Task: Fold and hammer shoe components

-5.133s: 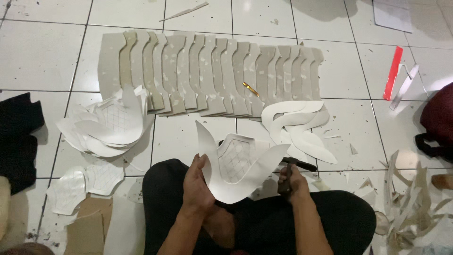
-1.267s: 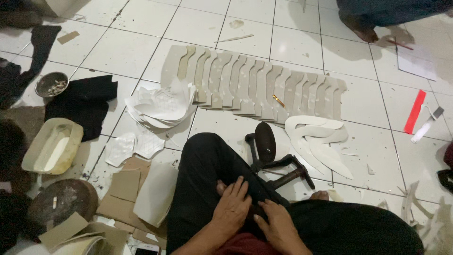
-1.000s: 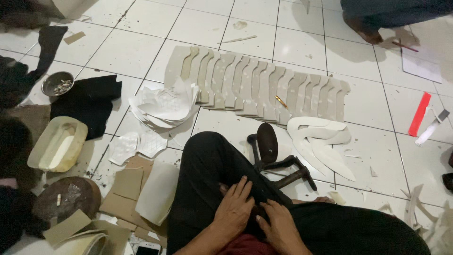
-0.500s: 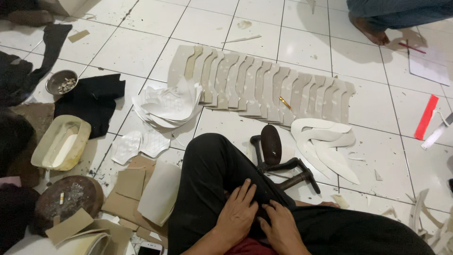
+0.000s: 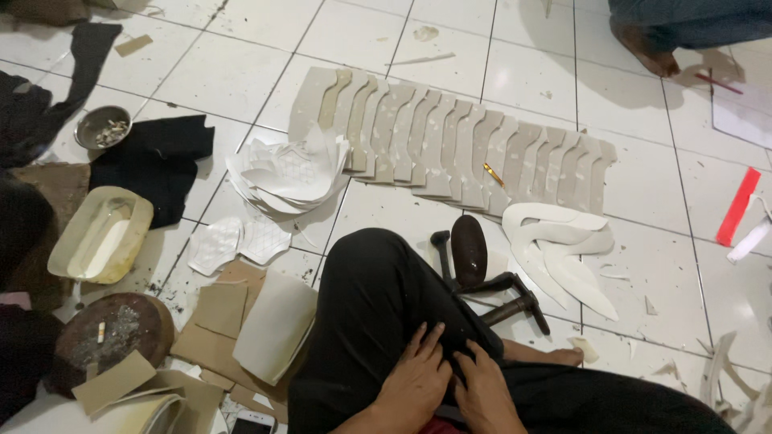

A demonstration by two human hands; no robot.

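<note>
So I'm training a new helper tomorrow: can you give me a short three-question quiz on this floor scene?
1. True or false: both hands rest empty on the black trousers.
2. What lies on the row of overlapping tan cut pieces?
A) a small yellow stick
B) a red strip
C) a metal bowl
3. Fill in: the dark shoe-shaped iron stand sits on the floor just ____ of the raised knee.

Key
1. True: the left hand and right hand lie side by side on the lap, holding nothing.
2. A: the small yellow stick.
3. Right.
</note>
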